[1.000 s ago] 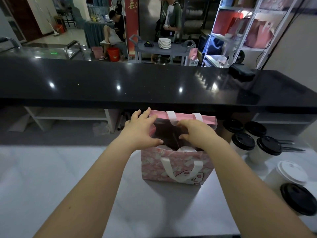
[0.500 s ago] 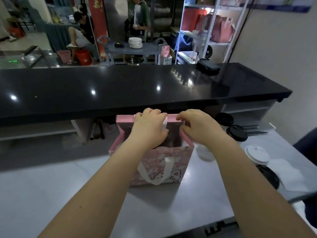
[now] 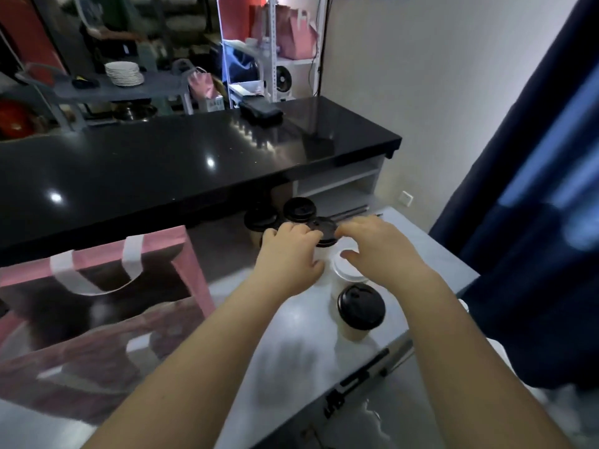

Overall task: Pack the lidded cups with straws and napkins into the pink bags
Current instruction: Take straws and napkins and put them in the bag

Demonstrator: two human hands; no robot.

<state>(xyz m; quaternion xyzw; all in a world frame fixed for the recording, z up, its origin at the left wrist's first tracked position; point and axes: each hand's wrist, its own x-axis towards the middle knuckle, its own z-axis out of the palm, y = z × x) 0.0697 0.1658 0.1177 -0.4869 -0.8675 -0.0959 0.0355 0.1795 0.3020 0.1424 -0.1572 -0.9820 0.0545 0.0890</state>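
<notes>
Head view: both hands are on the cup cluster at the right end of the grey worktop (image 3: 291,322). Left hand (image 3: 291,254) wraps the black-lidded cup (image 3: 321,229), fingers at the lid rim, thumb round the white body. Right hand (image 3: 376,251) curves onto the same lid's far rim; can't tell if it actually grips. Pink bag (image 3: 191,270) stands open to the left, well apart from the cups; interior dark and blurred, contents unreadable. Still outside the bag: white-lidded cup (image 3: 348,273), front cup (image 3: 361,307), two rear cups (image 3: 299,209), straws (image 3: 353,212) behind. No napkins identifiable. Judgement: early-to-mid task, cup pickup in hand, most cups still to pack.
</notes>
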